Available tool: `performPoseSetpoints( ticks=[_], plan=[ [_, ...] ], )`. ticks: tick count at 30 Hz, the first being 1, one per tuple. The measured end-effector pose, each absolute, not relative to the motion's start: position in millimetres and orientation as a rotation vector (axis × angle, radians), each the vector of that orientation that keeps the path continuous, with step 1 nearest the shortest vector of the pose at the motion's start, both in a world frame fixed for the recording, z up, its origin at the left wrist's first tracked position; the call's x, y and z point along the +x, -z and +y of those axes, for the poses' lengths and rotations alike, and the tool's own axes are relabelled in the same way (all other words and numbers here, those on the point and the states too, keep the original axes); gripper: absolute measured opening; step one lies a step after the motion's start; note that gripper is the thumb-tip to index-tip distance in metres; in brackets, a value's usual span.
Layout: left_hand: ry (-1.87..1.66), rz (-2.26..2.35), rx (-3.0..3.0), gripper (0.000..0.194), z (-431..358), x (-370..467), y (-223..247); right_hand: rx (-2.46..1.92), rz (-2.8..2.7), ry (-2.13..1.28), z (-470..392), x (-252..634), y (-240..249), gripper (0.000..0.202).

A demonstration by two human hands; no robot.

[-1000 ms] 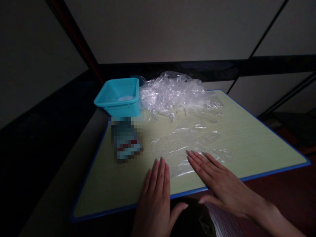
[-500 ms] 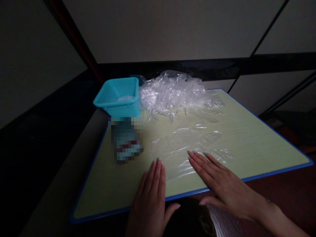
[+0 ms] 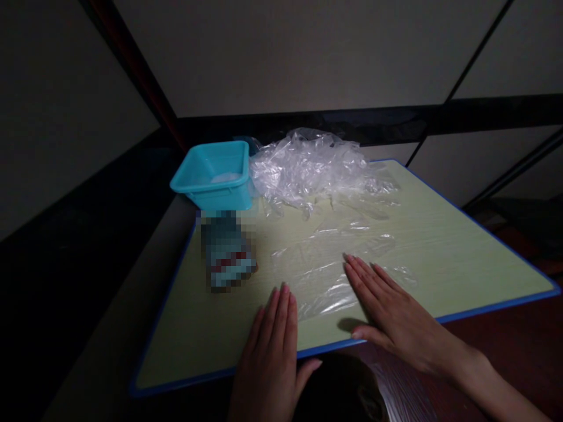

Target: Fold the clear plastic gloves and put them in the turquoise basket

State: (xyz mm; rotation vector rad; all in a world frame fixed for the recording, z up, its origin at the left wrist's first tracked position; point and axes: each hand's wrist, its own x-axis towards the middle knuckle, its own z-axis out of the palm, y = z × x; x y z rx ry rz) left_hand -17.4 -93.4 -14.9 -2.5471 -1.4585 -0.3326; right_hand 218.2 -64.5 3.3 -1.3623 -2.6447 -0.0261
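A thin, clear disposable plastic glove (image 3: 325,266) lies spread out and flat on the table, creased in places. My right hand (image 3: 389,308) rests over its right part, fingers stretched out and thumb apart, and hides some of it. Just beside the glove's near left edge is my left hand (image 3: 270,351), its fingers straight and laid flat on the table, thumb out past the edge. Neither hand grips anything. Behind the flat glove rises a crumpled heap of the same clear plastic (image 3: 312,167), with finger-like ends sticking out.
The pale yellow table (image 3: 461,252) has a blue rim. A turquoise basket (image 3: 224,196) with something whitish inside stands at the back left, and a blurred-out packet-like object (image 3: 229,252) lies before it. Light panels (image 3: 308,58) with dark strips stand behind.
My right hand has slid a little forward and to the right over the glove, its thumb now above the table edge. My left hand has barely moved.
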Motion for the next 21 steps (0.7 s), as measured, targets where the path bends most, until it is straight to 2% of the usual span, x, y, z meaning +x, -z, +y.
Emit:
performPoseSetpoints(
  ticks=[4,9,15,21],
  plan=[
    [0.347,-1.495,-2.545,0.070,-95.1,-23.3,17.7,-1.381,-2.651,0.078,-65.5,219.0,0.2,0.086],
    [0.411,-1.543,-2.533,0.088,-98.1,-27.1,10.8,-1.385,-2.668,0.099,-65.0,217.5,-0.5,0.086],
    [0.478,-1.387,-2.828,0.104,-86.3,34.7,-21.9,-1.380,-2.661,0.115,-64.7,218.7,1.7,0.079],
    [0.458,-1.497,-2.964,0.094,-68.5,79.2,-20.6,-1.245,-2.698,0.136,-64.9,225.6,7.7,0.074]
  ],
)
